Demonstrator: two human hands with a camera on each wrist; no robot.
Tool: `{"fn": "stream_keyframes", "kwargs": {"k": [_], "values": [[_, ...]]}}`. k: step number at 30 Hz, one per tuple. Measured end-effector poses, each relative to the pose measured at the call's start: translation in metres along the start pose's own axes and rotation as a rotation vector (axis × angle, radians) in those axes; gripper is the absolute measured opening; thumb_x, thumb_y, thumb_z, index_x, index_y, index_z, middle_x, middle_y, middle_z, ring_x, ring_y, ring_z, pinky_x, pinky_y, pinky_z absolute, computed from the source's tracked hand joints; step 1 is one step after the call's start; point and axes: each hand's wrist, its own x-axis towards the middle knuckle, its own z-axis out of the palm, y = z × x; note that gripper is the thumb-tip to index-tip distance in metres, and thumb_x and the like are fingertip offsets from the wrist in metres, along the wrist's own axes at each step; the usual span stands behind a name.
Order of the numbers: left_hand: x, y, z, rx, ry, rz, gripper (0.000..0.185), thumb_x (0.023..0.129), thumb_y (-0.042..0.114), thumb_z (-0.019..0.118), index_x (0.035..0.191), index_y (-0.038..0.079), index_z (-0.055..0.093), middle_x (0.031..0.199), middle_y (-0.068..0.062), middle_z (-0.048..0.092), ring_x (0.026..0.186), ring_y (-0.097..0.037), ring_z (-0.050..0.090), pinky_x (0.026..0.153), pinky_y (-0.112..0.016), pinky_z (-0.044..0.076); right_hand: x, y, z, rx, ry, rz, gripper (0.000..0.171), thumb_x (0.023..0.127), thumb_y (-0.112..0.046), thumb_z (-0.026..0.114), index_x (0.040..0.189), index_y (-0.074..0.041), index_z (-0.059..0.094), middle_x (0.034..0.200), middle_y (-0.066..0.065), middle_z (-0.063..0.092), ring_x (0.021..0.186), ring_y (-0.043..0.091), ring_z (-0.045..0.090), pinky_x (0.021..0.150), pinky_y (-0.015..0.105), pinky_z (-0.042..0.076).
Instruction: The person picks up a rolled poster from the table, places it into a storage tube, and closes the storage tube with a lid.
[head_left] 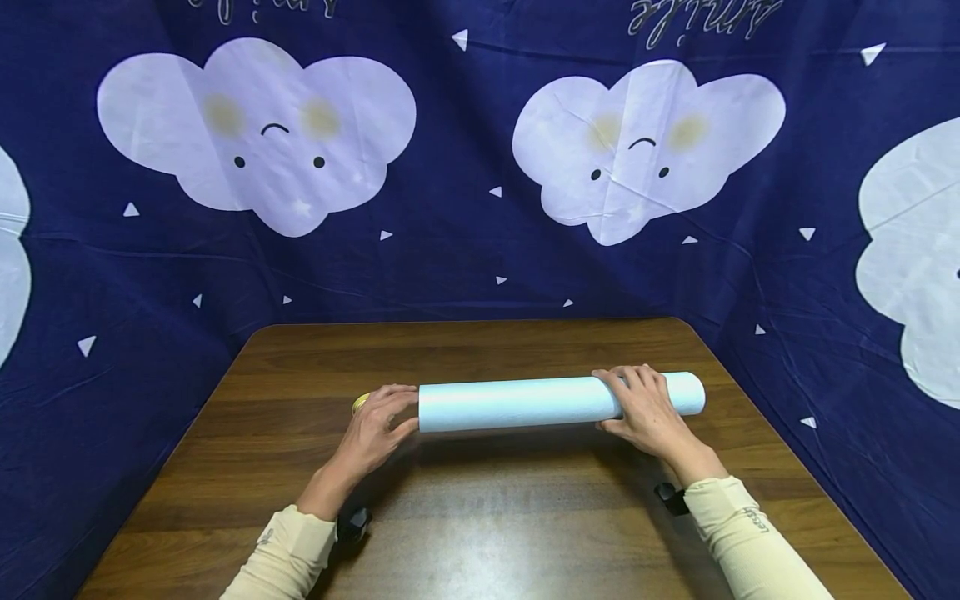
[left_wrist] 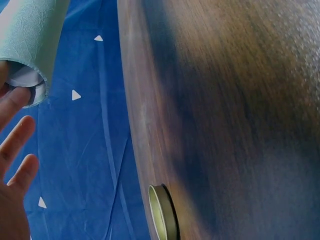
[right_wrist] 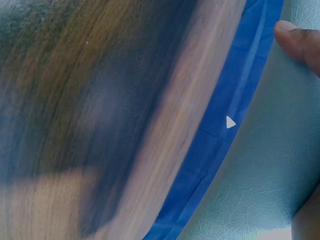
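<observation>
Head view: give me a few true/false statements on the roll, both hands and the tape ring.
1. The pale blue roll lies lengthwise across the wooden table. True.
2. The right hand grips the roll near its right end. True.
3. The left hand is lifted clear of the roll. False: its fingers sit at the roll's left end.
4. The gold tape ring is slid over the roll. False: it rests on the table just left of the left hand.
5. The roll stands upright on one end. False: it lies on its side.
</observation>
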Motion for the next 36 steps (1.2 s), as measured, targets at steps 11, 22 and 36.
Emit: {"fn": "stream_keyframes", "kwargs": {"k": [11, 22, 36], "values": [[-0.005, -0.003, -0.006, 0.021, 0.017, -0.006, 0.04, 0.072, 0.014, 0.079, 0.11, 0.009, 0.069, 0.107, -0.006, 0.071, 0.104, -0.024, 0.063, 0.089, -0.045, 0.048, -0.001, 0.001, -0.001, 0.008, 0.001, 0.014, 0.083, 0.059, -0.038, 0.088, 0.13, -0.019, 0.05, 0.116, 0.015, 0.057, 0.111, 0.04, 0.048, 0.097, 0.061, 0.031], [-0.011, -0.015, -0.026, 0.062, -0.016, -0.088, 0.045, 0.075, 0.017, 0.077, 0.118, 0.015, 0.066, 0.115, -0.002, 0.069, 0.111, -0.023, 0.06, 0.088, -0.044, 0.051, -0.003, 0.003, -0.002, 0.002, 0.008, 0.011, 0.083, 0.059, -0.038, 0.088, 0.131, -0.018, 0.05, 0.115, 0.015, 0.057, 0.109, 0.04, 0.049, 0.097, 0.06, 0.031], [-0.015, -0.032, -0.027, 0.105, -0.163, -0.352, 0.059, 0.08, 0.028, 0.074, 0.131, 0.007, 0.054, 0.132, -0.015, 0.057, 0.122, -0.035, 0.052, 0.1, -0.054, 0.041, -0.003, 0.001, -0.003, -0.003, 0.017, -0.006, 0.083, 0.06, -0.037, 0.087, 0.131, -0.017, 0.049, 0.113, 0.013, 0.057, 0.103, 0.036, 0.049, 0.095, 0.057, 0.031]]}}
